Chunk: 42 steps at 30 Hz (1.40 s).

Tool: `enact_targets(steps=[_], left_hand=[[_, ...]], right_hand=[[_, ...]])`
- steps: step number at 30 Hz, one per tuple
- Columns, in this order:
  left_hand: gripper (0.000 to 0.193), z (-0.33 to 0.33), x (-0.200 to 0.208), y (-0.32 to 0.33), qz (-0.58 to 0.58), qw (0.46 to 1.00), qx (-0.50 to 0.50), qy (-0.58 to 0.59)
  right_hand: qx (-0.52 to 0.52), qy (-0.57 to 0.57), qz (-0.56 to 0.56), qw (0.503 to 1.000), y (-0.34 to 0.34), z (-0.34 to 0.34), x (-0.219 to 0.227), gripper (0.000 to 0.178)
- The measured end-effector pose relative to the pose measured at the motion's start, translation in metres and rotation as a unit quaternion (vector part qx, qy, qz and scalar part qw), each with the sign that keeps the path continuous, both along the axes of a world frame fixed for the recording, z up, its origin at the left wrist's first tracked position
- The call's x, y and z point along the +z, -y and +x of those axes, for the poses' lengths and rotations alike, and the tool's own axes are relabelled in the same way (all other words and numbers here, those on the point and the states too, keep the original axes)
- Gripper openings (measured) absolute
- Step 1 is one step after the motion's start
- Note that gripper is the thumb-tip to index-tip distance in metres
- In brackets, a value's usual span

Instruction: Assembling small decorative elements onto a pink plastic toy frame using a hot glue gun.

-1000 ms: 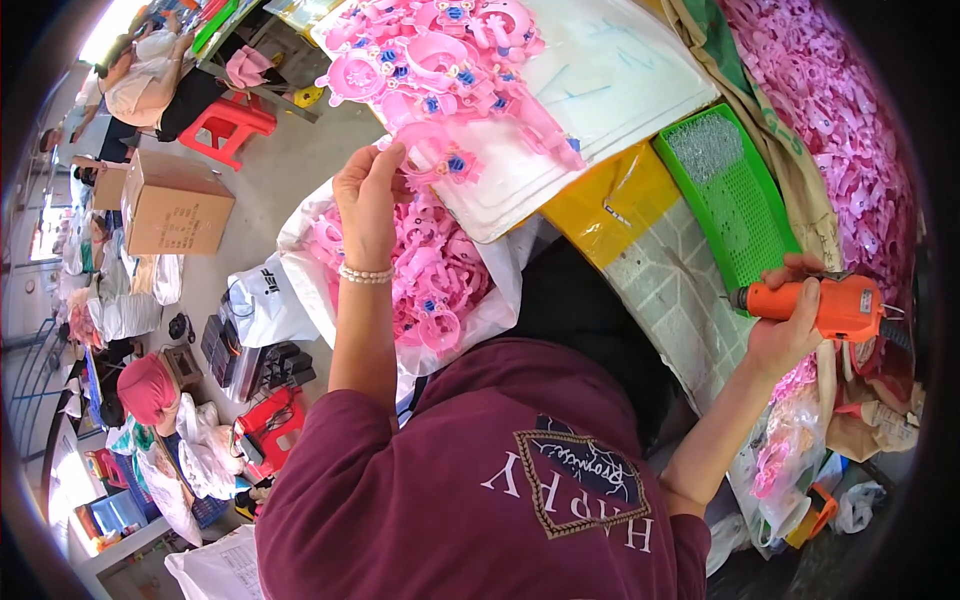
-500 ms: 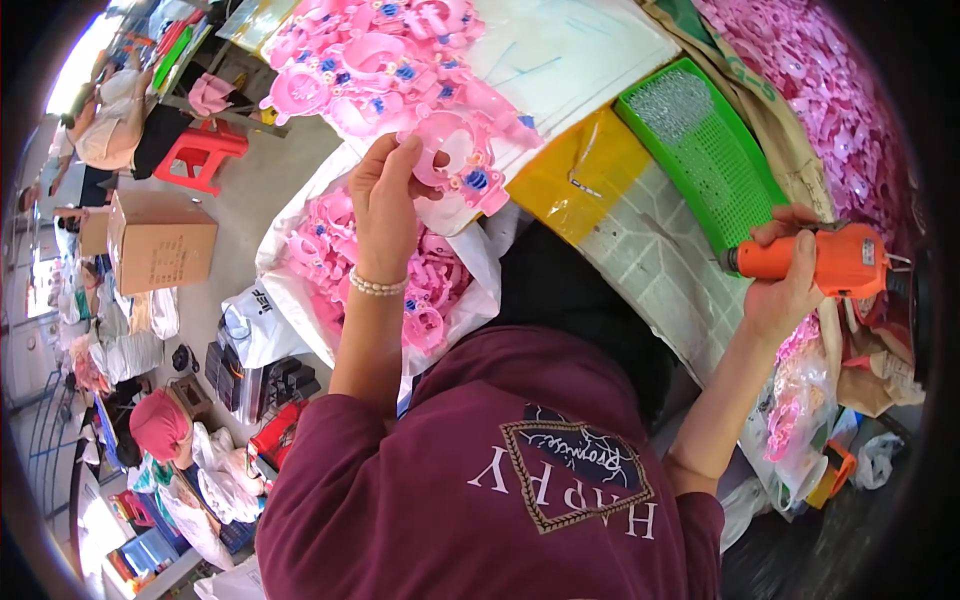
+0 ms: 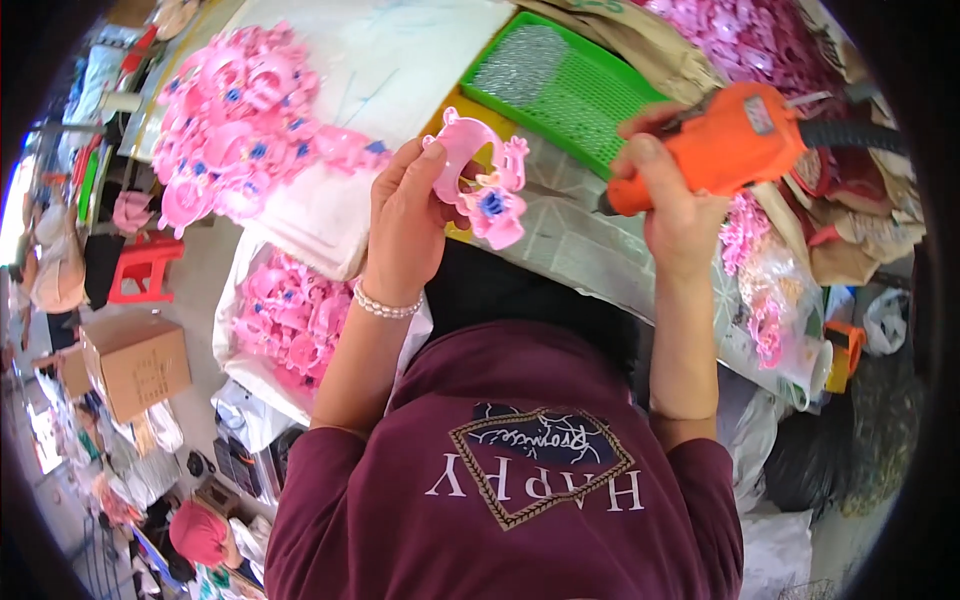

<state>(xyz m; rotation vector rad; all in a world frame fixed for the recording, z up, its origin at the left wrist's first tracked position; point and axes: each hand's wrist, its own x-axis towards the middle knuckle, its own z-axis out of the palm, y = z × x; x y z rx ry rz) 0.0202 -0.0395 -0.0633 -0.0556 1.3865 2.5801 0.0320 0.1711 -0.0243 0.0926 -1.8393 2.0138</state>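
Observation:
My left hand (image 3: 405,225) pinches a pink plastic part (image 3: 503,228) between thumb and fingers. The part has a curved, open frame and a blue flower-like piece on it. It is held up over the near edge of the worktable. In my right hand (image 3: 675,205) is an orange electric screwdriver (image 3: 735,140), its dark tip pointing left toward the pink part but apart from it. Behind the screwdriver's tip lies a green perforated basket (image 3: 600,125), with small silvery screws (image 3: 518,65) heaped at its left end.
Similar pink parts form a pile (image 3: 235,130) on the white board (image 3: 400,50) at left. Below it, a white sack (image 3: 228,300) holds more. Pink pieces (image 3: 760,40) fill the far right. A red stool (image 3: 145,265) and cardboard box (image 3: 135,365) stand on the floor at left.
The pink part has come away from the pile, rightward relative to it. My right hand has brought the screwdriver left, closer to that part. The whole view has swung to the right.

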Motion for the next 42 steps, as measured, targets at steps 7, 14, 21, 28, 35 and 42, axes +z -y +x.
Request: enact_targets(steps=[7, 14, 21, 28, 35, 42], left_hand=[[0.017, 0.003, 0.016, -0.039, -0.182, 0.974, 0.011, -0.133], [0.009, 0.007, 0.02, -0.063, -0.169, 0.96, 0.05, -0.218], [0.022, 0.006, 0.019, -0.065, -0.166, 0.965, 0.013, -0.2], [0.048, 0.014, 0.007, -0.064, 0.034, 0.996, -0.069, -0.054], [0.058, 0.019, 0.007, -0.07, 0.055, 0.98, -0.189, -0.02], [0.055, 0.015, 0.01, -0.075, 0.127, 0.98, -0.155, 0.01]], right_hand=[[0.024, 0.004, 0.008, 1.0, -0.001, 0.001, 0.003, 0.029], [0.011, 0.047, 0.033, 0.998, -0.01, 0.006, 0.009, 0.031], [0.007, 0.07, 0.07, 0.995, -0.014, 0.005, 0.01, 0.026], [-0.006, 0.072, 0.052, 0.996, -0.01, 0.002, 0.007, 0.025], [-0.027, 0.069, 0.086, 0.994, -0.009, 0.002, 0.003, 0.025], [-0.012, 0.077, 0.084, 0.993, -0.011, 0.002, 0.001, 0.025]])
